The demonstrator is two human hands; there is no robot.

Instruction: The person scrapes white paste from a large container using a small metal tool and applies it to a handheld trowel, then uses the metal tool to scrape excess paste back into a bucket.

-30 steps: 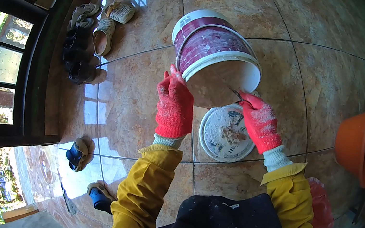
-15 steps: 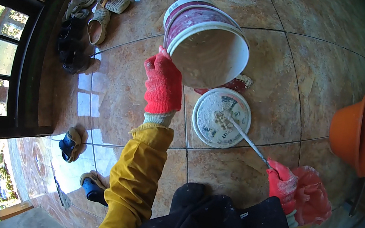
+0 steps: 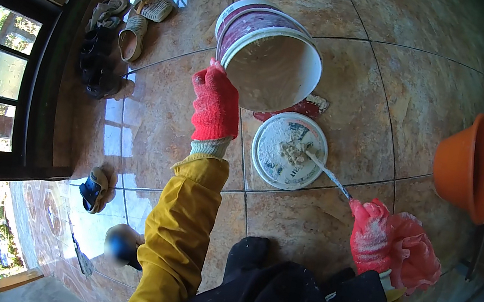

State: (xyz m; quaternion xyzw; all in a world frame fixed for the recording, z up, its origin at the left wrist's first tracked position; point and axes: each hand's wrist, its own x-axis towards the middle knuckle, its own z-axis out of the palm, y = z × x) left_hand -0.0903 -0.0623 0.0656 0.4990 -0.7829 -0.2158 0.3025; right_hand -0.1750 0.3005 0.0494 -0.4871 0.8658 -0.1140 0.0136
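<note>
Glossy tiled floor (image 3: 354, 28): left hand (image 3: 216, 104) clamps rim of tilted, stiff, prob. light plastic bucket (image 3: 268, 55) just above round lid (image 3: 289, 150); right hand (image 3: 373, 235) fisted on thin, paste-smeared trowel (image 3: 326, 171).

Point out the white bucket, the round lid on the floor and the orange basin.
white bucket (image 3: 269, 68), head view, on its pale inner wall.
round lid (image 3: 271, 150), head view, on its white left part.
orange basin (image 3: 457, 160), head view, on its outer wall.

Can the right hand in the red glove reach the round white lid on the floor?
Probably yes: the right hand already touches the round white lid with a thin metal tool, and nothing blocks it.
</note>
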